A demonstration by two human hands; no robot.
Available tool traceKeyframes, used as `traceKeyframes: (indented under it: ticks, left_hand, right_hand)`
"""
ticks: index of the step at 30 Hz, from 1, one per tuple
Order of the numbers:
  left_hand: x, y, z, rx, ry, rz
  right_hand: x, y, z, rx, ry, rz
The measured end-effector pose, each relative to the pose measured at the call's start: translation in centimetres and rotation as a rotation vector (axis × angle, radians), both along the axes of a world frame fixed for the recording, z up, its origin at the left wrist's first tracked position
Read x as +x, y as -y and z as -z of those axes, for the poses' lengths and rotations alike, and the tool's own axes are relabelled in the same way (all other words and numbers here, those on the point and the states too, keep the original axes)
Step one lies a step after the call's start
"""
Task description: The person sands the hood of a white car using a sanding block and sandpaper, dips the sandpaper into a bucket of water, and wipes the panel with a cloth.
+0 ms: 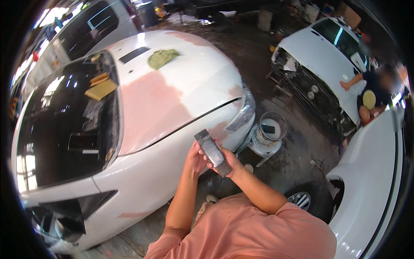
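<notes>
**Both our left hand (196, 158) and our right hand (233, 163) grasp one sanding block (211, 151)**

We hold the dark, rectangular block up in front of us, just past the near edge of the white car's hood (205, 71), where it overlaps our view of the front fender (172, 160). Our fingers close around it from opposite long sides, left and right together. It lies slanted, its broad grey face turned up toward us and dusted whitish along the middle.

Pinkish patches (151, 101) cover the hood's near rear corner and run in toward its middle. Toward the hood's far edge we see a crumpled green cloth (163, 58). Yellowish-brown sheets (101, 90) rest at the windshield's lower edge. Clear film (241, 114) wraps the headlight at the hood's near front corner.

Just beyond the block, a bucket (261, 137) holds pale liquid and a dark piece, and sits on a white stool (268, 150). Across the floor, a co-worker's hand (345, 85) touches a second white car (302, 43), whose front end shows dark framework.
</notes>
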State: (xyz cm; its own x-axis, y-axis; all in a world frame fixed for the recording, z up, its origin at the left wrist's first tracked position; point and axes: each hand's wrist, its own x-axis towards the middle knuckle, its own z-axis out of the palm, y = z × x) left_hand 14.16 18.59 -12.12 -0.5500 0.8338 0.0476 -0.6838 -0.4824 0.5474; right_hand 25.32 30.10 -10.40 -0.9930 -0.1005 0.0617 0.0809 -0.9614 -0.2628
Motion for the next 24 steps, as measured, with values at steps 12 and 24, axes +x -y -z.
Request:
traceKeyframes:
  ticks: [12,24]
  left_hand:
    - [1.3,-34.1,4.8,-0.505,-0.481,0.405]
    - [9.9,-55.2,42.6,-1.132,-1.548,1.170]
  right_hand:
    - [16.2,-25.7,12.3,0.311,0.541,0.415]
    - [47.7,-21.5,32.7,0.197,1.651,0.416]
